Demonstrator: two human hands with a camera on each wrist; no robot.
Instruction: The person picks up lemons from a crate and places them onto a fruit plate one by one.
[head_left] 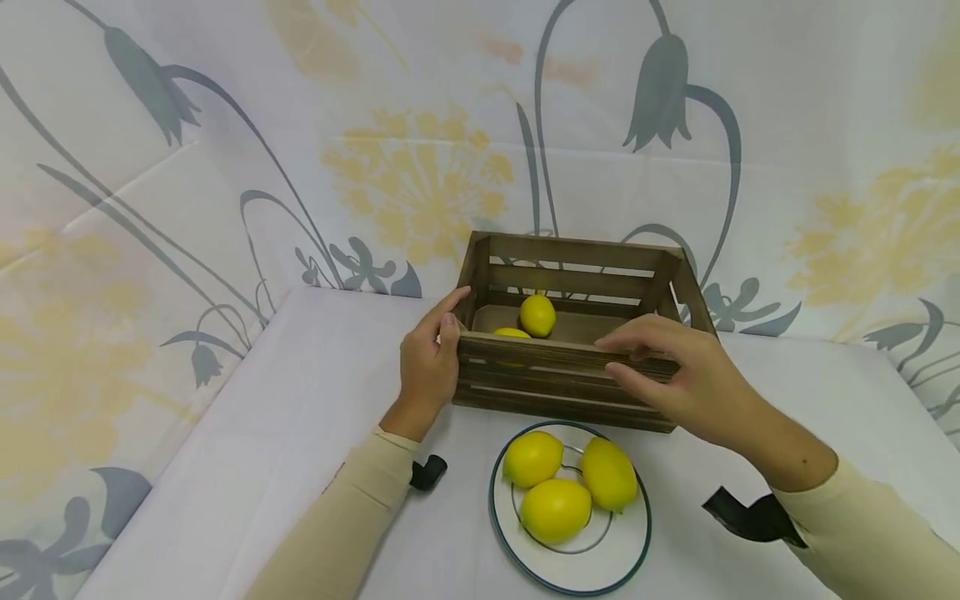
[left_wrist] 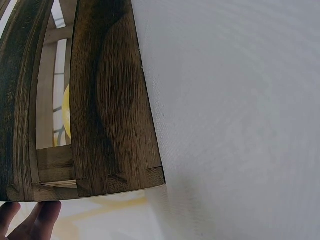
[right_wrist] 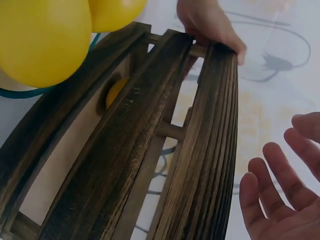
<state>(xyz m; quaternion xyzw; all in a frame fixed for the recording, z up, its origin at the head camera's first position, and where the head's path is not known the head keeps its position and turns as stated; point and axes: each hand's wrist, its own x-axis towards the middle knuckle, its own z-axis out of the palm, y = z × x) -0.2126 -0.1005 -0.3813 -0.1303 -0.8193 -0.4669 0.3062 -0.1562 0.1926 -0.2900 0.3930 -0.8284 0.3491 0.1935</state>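
Note:
A dark slatted wooden crate (head_left: 566,398) stands before me. My left hand (head_left: 429,367) holds its left end, thumb at the front corner and fingers along the side; in the left wrist view fingertips (left_wrist: 49,212) touch that end. Two lemons lie inside: one lemon (head_left: 537,316) in full sight, the other lemon (head_left: 512,332) partly behind the front rail. Over the front rail, toward the right, hovers my right hand (head_left: 693,379), fingers loosely bent and apart from the thumb, holding nothing. In the right wrist view this hand (right_wrist: 285,195) is apart from the crate.
Nearer to me is a white plate (head_left: 577,575) with a dark rim, bearing three lemons (head_left: 557,510). A white cloth (head_left: 322,367) covers the table. Behind the crate hangs a flower-patterned cloth (head_left: 450,75). Black straps (head_left: 753,517) show at the sleeves.

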